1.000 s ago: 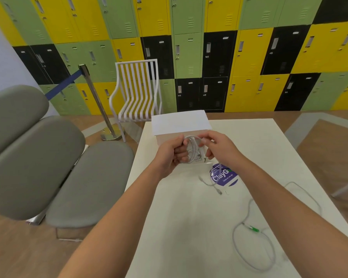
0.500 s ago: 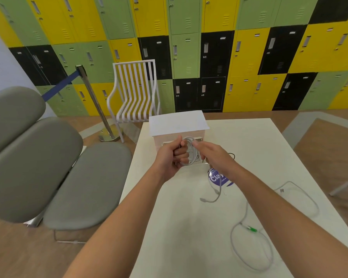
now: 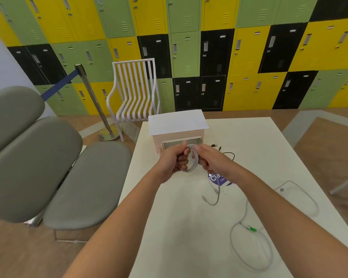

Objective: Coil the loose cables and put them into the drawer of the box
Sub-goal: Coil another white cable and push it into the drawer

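A person's two bare hands meet above a white table (image 3: 249,149), holding a coiled white cable (image 3: 193,159) between them. The left hand (image 3: 172,160) has its fingers curled round the coil's left side; the right hand (image 3: 210,159) pinches the right side. Compared with half a second ago, the hands hold the same grip, but the cable's loose tail (image 3: 214,194) now hangs shorter below the right hand, its plug just above the tabletop.

Just behind the hands sits a white box (image 3: 177,122), its drawer (image 3: 182,143) pulled open toward them. A black cable (image 3: 227,154) lies right of the box. A second white cable (image 3: 255,237) with a green tag sprawls in loops near the table's right front, close to the right edge. A purple sticker (image 3: 219,178) shows under the right wrist. The table's left front is bare. Grey padded seats (image 3: 48,167) stand beside the left edge.
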